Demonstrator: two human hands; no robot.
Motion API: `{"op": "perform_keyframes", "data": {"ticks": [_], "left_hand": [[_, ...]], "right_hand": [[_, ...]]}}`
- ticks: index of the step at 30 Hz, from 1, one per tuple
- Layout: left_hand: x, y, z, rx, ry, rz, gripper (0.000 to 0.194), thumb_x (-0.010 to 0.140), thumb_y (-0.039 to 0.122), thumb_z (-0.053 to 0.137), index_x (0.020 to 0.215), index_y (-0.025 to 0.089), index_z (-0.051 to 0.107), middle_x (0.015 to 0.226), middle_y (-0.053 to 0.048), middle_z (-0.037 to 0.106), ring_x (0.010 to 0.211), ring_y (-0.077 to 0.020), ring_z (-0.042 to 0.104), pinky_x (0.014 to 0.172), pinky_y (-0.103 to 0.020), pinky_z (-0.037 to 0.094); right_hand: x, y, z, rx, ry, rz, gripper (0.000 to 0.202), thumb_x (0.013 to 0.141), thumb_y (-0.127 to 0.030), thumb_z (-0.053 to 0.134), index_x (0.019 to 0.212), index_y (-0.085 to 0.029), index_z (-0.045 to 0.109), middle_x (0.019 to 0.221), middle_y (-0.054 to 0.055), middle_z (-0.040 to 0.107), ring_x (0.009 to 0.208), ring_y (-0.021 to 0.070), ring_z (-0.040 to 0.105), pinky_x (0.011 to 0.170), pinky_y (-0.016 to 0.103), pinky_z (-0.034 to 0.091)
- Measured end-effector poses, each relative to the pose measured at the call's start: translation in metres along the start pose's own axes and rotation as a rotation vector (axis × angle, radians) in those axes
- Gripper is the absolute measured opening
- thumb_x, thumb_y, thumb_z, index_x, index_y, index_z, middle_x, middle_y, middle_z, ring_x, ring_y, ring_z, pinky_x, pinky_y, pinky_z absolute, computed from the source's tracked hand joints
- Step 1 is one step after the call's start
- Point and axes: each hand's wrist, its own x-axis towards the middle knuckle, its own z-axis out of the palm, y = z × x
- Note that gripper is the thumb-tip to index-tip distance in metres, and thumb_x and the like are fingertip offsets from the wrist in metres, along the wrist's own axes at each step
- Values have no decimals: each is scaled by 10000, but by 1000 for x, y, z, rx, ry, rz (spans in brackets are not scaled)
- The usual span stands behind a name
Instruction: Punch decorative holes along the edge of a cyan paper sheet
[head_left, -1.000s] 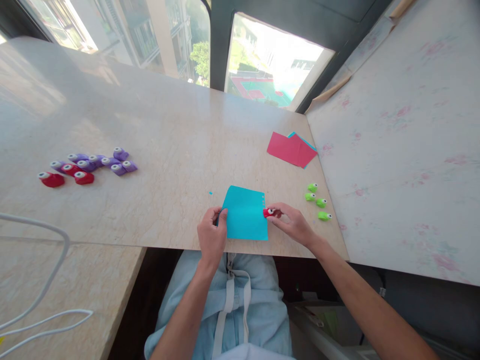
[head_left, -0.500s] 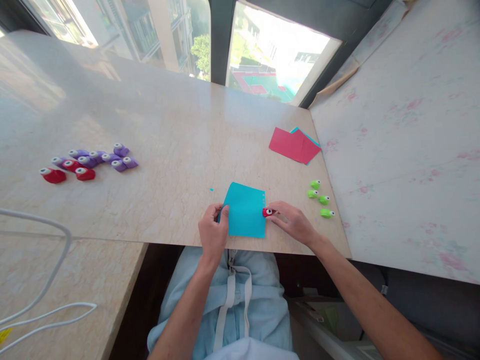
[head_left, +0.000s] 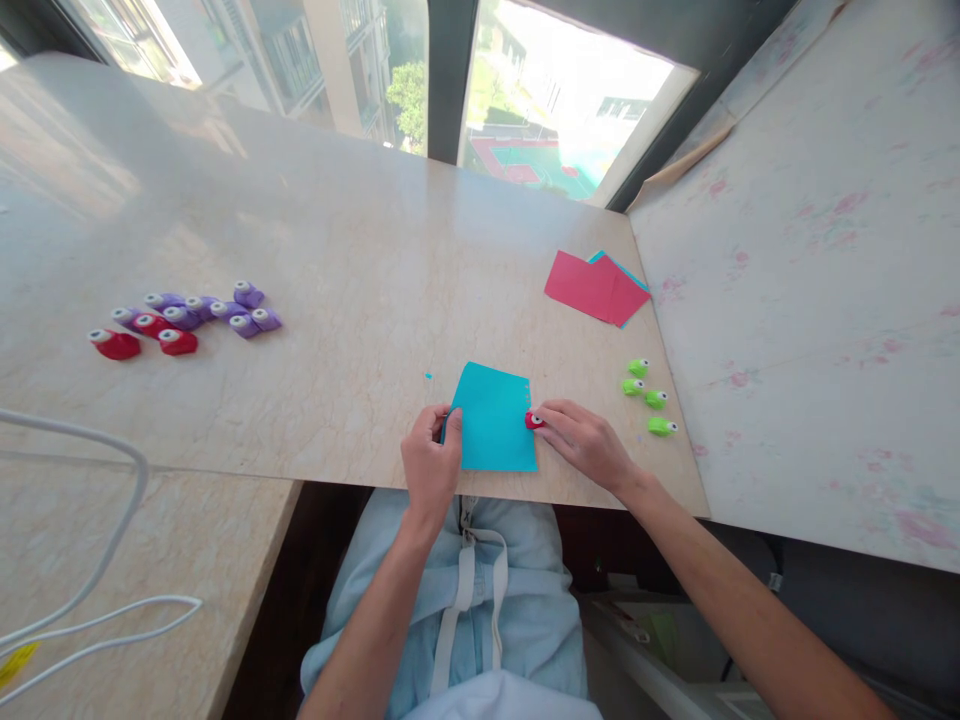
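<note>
A sheet of blue paper [head_left: 495, 425] lies near the counter's front edge, with a few small holes along the upper part of its right edge. My left hand [head_left: 435, 450] pinches its left side, thumb on top and fingers beneath. At the paper's right edge sits a small red craft punch [head_left: 534, 420] with a white-ringed round top. My right hand [head_left: 585, 440] is closed around this punch from the right, fingers partly covering it. A tiny blue paper scrap [head_left: 428, 376] lies beyond the sheet's upper left.
Several purple punches [head_left: 244, 325] and red punches [head_left: 116, 345] are grouped at left. Several small green punches [head_left: 657, 400] stand at right by the papered wall [head_left: 810, 330]. Red paper pieces [head_left: 585, 288] lie behind. A white cable [head_left: 135, 480] loops at lower left.
The view has shifted slightly. My right fingers have closed in further over the red craft punch at the paper's edge. My left hand keeps its hold on the paper.
</note>
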Motion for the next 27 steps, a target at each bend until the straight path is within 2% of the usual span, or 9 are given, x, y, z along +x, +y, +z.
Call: {"op": "perform_keyframes", "data": {"ticks": [10,22,27], "left_hand": [[-1,-1,0,-7,6,6,261,911,416,563,922,170,647,863,-46,682,805,-171,644,706,-263,474],[0,-1,0,1,14,5,251,925,406,554,927,172,646,865,-39,678,800,-161,634,712,-260,471],[1,0,1,-6,31,16,248,920,402,565,923,168,647,854,-36,680,797,-157,637,703,-248,470]], "right_hand": [[-4,3,6,-17,84,-51,240,991,-239,532,1197,-229,654,1153,86,660,1044,221,639,909,395,557],[5,2,0,-73,28,-79,147,976,-254,551,1086,-191,624,1057,93,678,979,245,643,847,409,531],[5,4,-3,-123,84,-140,164,969,-235,565,1118,-172,595,1060,97,676,973,237,645,815,385,533]]}}
